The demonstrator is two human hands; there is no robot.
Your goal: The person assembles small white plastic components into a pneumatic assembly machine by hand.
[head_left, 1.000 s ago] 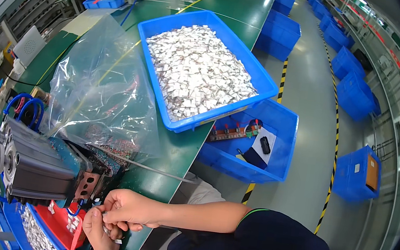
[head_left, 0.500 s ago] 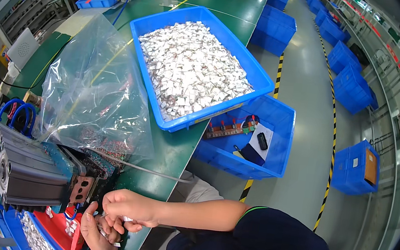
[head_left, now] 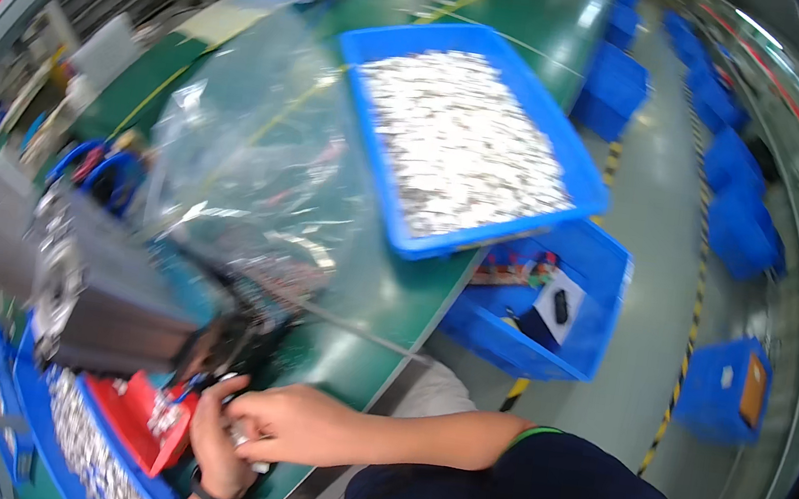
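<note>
My left hand [head_left: 220,450], with a dark band at its wrist, is cupped around several small white pieces [head_left: 261,468] that poke out under its fingers. Over its palm lies my right hand [head_left: 296,424], fingers curled and pinched together, and what sits between their tips is blurred and mostly hidden. Both hands are beside the table edge, just in front of a grey metal machine [head_left: 125,299]. To their left is a red tray [head_left: 176,442] holding a few white pieces, resting over a blue bin [head_left: 29,382] filled with more of them.
A large blue tray [head_left: 593,189] heaped with small white pieces stands on the green table [head_left: 361,351]. A clear plastic sheet [head_left: 232,142] rises behind the machine. Right of the table is a blue crate [head_left: 601,327]; other blue bins [head_left: 725,383] line the aisle.
The view has turned, so the surroundings appear shifted rightward and the picture is blurred. My hands remain together, the right now closer over the left palm.
</note>
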